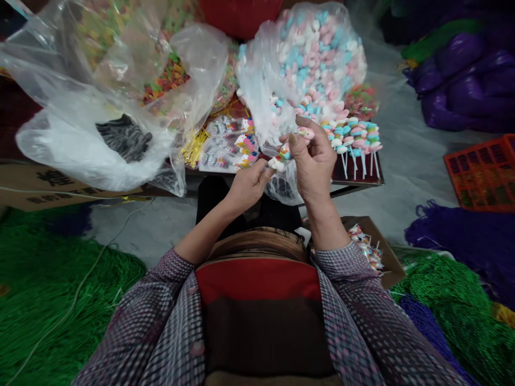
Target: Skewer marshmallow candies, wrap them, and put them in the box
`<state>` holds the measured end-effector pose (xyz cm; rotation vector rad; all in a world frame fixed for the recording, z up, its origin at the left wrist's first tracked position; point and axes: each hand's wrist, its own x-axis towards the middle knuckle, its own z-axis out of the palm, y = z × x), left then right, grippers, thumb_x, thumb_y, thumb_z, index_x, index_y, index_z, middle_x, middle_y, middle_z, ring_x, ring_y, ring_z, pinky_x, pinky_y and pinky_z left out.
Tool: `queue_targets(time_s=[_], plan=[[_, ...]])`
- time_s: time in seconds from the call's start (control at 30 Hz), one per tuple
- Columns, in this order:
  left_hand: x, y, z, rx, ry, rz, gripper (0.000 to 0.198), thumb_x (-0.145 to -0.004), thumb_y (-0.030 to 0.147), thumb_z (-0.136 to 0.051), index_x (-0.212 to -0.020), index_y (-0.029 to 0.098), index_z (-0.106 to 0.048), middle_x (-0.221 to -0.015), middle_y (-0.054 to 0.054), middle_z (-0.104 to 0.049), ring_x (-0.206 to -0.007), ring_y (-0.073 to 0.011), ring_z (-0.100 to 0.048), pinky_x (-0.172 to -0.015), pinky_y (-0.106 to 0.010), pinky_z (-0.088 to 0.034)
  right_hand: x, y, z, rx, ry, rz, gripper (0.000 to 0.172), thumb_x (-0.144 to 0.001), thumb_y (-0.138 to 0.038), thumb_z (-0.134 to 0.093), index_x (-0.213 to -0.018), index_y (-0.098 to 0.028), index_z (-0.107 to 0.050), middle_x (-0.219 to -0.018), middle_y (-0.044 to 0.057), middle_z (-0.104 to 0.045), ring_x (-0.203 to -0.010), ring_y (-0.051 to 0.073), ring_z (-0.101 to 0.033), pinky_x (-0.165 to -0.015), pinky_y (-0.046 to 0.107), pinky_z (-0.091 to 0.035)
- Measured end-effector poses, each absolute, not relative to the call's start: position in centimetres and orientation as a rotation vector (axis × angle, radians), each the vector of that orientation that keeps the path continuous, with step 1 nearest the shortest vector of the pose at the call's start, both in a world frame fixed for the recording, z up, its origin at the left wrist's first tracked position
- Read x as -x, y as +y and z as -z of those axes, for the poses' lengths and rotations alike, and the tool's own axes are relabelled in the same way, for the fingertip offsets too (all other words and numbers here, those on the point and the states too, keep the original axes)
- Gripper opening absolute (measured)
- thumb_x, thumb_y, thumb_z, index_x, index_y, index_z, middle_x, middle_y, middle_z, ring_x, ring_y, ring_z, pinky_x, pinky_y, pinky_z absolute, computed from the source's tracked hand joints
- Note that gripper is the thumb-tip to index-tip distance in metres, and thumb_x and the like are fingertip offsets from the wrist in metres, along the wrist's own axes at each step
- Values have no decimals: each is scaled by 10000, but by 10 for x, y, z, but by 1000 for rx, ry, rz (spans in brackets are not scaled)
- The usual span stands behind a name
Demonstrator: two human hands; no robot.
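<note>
A candy skewer with pink, white and coloured pieces is held between my two hands over the table's front edge. My right hand grips its upper part, the thumb pressed on it and a pink piece poking out past the fingers. At the lower, whitish end, my left hand pinches with thumb and forefinger. Whether a clear wrapper covers the skewer, I cannot tell. Left of my hands lie printed clear wrappers and gold twist ties. Finished-looking candy skewers on white sticks lie to the right.
Large clear bags of marshmallow candies and gummy rings crowd the table's back. A cardboard box of wrapped candies stands low right. An orange crate and green strands lie on the floor.
</note>
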<state>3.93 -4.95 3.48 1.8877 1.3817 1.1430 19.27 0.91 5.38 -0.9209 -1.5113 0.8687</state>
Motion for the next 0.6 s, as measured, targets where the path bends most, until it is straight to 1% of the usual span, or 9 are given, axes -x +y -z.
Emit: queue_targets(time_s=[0.1,0.17,0.27,0.37,0.43,0.53,0.6], plan=[[-43,-48,-33,-1856,1375,-1192,485,-1031,606,-361,-930,209,-620,-669,4,-586,-616,-133,-541,-601,-263,-389,-190,7,-53,966,-1546,-779,499,-955,-646,-552,-1355,-355,-620,-1212,35,-749,-1030,196,-737,-946,414,-617],[-45,-48,-31,-1843,1394,-1247,470,-1032,596,-377,-945,209,-630,-712,-16,-619,-661,-144,-563,-627,-274,-406,-188,7,-51,1003,-1587,-704,514,-969,-640,-520,-1374,-338,-614,-1210,38,-748,-1019,196,-736,-919,403,-623],[-48,-48,-27,-1815,1452,-1316,444,-1024,587,-420,-955,209,-642,-750,-32,-635,-694,-154,-551,-640,-287,-397,-187,7,-50,1047,-1654,-611,511,-994,-618,-476,-1404,-336,-597,-1221,36,-743,-1038,199,-739,-885,374,-624],[-50,-48,-23,-1748,1472,-1349,433,-1014,583,-453,-897,210,-639,-685,-3,-577,-648,-138,-494,-624,-281,-370,-188,4,-54,1093,-1698,-577,490,-1002,-601,-476,-1380,-325,-617,-1205,37,-756,-1052,202,-738,-895,351,-616],[-49,-48,-21,-1691,1454,-1380,445,-1003,596,-469,-857,209,-634,-654,18,-534,-629,-127,-457,-617,-273,-360,-189,3,-56,1117,-1707,-578,504,-995,-621,-480,-1355,-305,-634,-1212,47,-758,-1073,213,-732,-923,358,-612],[-48,-46,-21,-1587,1380,-1418,467,-978,630,-490,-821,211,-621,-635,35,-471,-627,-121,-416,-605,-268,-346,-191,4,-55,1107,-1708,-637,549,-977,-665,-480,-1346,-287,-632,-1239,59,-746,-1149,236,-711,-977,403,-603],[-47,-44,-22,-1507,1314,-1408,476,-968,646,-497,-801,213,-604,-622,42,-428,-617,-117,-398,-584,-266,-334,-191,7,-52,1057,-1684,-724,589,-960,-697,-486,-1375,-296,-601,-1299,63,-719,-1230,251,-680,-1016,448,-591]])
